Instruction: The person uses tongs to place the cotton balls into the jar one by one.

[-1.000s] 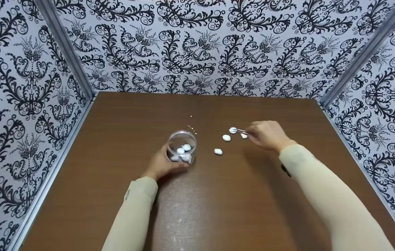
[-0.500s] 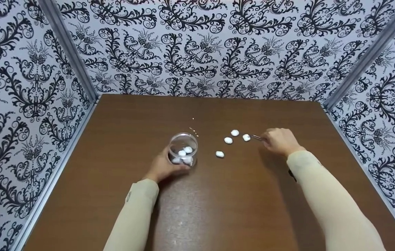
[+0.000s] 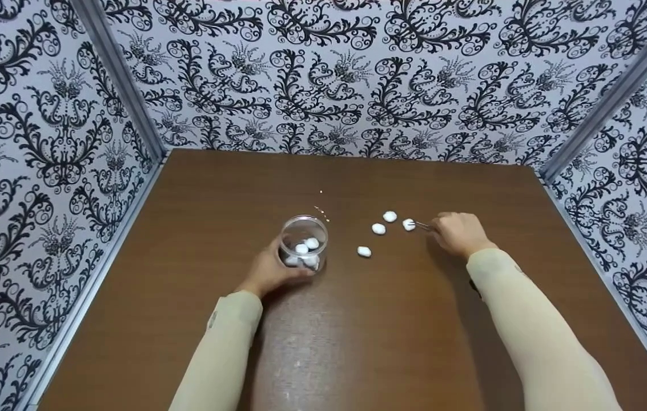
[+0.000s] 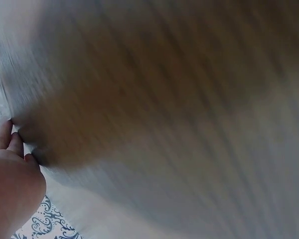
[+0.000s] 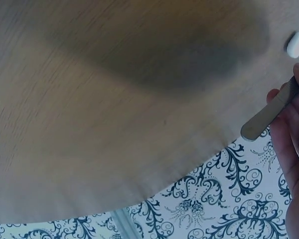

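In the head view, my left hand grips a clear round jar, with the thumb along its near side and white cotton balls inside. At the left edge of the left wrist view, the fingers partly show. My right hand pinches metal tweezers, whose tips are at the rightmost cotton ball. Whether that ball is lifted cannot be told. The right wrist view shows the tweezers' rounded flat end extending from the hand, and a cotton ball beyond the fingertips.
Three more cotton balls lie on the brown table between jar and tweezers: a back one, a middle one and a near one. Small light specks lie behind the jar. Patterned walls enclose the table's back and sides.
The tweezers have moved right, from the back cotton ball to the rightmost one, where their tips stay. My left hand keeps its grip on the jar. The view has shifted slightly.
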`<move>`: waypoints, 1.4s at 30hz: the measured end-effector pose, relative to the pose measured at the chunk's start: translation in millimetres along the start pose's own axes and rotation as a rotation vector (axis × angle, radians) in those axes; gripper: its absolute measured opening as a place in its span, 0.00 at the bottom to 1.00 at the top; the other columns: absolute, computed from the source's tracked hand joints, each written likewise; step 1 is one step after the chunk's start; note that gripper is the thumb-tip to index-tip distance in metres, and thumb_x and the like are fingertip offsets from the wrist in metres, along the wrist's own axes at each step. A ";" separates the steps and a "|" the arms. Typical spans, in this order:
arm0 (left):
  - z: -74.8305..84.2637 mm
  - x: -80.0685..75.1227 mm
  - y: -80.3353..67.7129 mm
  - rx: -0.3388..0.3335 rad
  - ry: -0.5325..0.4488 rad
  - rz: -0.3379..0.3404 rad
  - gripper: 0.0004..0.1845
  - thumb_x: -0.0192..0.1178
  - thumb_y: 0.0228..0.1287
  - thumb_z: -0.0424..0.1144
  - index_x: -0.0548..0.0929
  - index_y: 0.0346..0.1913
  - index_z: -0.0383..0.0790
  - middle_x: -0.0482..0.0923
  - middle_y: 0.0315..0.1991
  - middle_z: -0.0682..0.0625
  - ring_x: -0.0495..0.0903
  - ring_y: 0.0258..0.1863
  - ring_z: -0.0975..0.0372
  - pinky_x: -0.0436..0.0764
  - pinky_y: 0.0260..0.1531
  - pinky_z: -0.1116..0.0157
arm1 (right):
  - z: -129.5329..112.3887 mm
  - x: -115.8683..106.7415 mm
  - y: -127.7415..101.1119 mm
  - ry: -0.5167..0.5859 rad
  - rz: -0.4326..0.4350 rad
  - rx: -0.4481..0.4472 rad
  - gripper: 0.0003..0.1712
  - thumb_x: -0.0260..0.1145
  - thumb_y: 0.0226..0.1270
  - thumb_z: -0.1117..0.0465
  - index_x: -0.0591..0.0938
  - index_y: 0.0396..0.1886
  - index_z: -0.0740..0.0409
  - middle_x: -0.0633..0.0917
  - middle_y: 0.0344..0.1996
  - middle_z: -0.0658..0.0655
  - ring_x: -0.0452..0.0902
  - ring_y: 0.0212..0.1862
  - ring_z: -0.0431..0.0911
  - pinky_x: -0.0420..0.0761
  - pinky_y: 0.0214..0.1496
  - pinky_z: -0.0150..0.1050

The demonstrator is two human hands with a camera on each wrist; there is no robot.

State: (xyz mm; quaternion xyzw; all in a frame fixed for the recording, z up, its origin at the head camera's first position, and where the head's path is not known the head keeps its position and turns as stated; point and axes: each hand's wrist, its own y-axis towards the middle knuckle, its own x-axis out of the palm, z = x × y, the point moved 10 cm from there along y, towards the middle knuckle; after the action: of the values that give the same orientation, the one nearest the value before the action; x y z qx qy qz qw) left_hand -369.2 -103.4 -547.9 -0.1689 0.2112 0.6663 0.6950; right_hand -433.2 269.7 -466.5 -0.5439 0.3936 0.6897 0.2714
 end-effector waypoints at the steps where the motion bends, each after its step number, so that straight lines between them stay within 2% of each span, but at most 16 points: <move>1: 0.1 0.1 -0.3 0.001 0.001 0.000 0.62 0.86 0.30 0.54 0.66 0.72 0.37 0.75 0.62 0.42 0.73 0.61 0.54 0.68 0.63 0.57 | -0.6 0.4 0.9 -0.001 0.007 0.000 0.06 0.75 0.58 0.61 0.86 0.28 0.57 0.82 0.25 0.55 0.80 0.25 0.57 0.79 0.26 0.57; 4: 1.7 -0.7 -1.7 0.003 -0.007 0.004 0.61 0.86 0.30 0.53 0.67 0.72 0.36 0.76 0.62 0.42 0.73 0.60 0.53 0.68 0.63 0.57 | -2.2 2.6 3.4 -0.001 0.012 -0.001 0.06 0.75 0.57 0.61 0.86 0.28 0.58 0.82 0.25 0.56 0.80 0.25 0.58 0.78 0.25 0.58; 9: 2.5 -0.9 -2.0 0.002 -0.010 0.004 0.62 0.86 0.31 0.52 0.66 0.72 0.36 0.75 0.63 0.41 0.72 0.62 0.52 0.67 0.64 0.56 | -1.4 10.7 5.7 -0.010 -0.028 0.005 0.04 0.74 0.59 0.61 0.87 0.29 0.57 0.82 0.25 0.56 0.80 0.26 0.59 0.78 0.26 0.59; 18: -0.1 1.6 0.3 -0.003 -0.020 -0.007 0.62 0.86 0.31 0.50 0.65 0.73 0.35 0.74 0.64 0.42 0.71 0.62 0.55 0.66 0.64 0.58 | 0.7 15.5 3.9 -0.022 -0.044 0.010 0.02 0.73 0.59 0.62 0.89 0.30 0.56 0.83 0.25 0.55 0.80 0.25 0.57 0.79 0.26 0.57; 25: -0.4 0.6 -0.4 0.000 -0.041 -0.010 0.62 0.87 0.32 0.49 0.64 0.74 0.35 0.74 0.64 0.42 0.71 0.62 0.55 0.66 0.64 0.57 | -0.7 4.2 3.2 -0.003 -0.001 0.012 0.03 0.71 0.57 0.66 0.90 0.31 0.56 0.83 0.25 0.54 0.79 0.24 0.57 0.78 0.25 0.57; 33: -4.6 0.5 1.5 -0.009 -0.004 -0.008 0.63 0.86 0.30 0.54 0.65 0.73 0.37 0.73 0.64 0.42 0.70 0.63 0.54 0.66 0.64 0.58 | -5.3 -5.4 -0.8 -0.002 -0.007 0.007 0.04 0.69 0.56 0.65 0.89 0.30 0.54 0.82 0.24 0.52 0.78 0.23 0.55 0.77 0.22 0.55; 42: -4.6 1.7 0.6 -0.004 -0.019 -0.013 0.63 0.86 0.31 0.52 0.64 0.74 0.36 0.72 0.65 0.42 0.69 0.64 0.53 0.65 0.65 0.56 | -30.6 -26.3 -2.6 0.049 0.065 -0.068 0.06 0.70 0.55 0.66 0.90 0.31 0.53 0.83 0.26 0.50 0.79 0.24 0.52 0.77 0.22 0.52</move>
State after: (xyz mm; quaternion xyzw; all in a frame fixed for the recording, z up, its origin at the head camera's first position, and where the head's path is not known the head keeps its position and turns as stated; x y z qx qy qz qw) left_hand -370.1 -104.3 -552.7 -0.1653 0.2024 0.6636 0.7010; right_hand -407.9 247.0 -444.8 -0.5565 0.3939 0.6975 0.2203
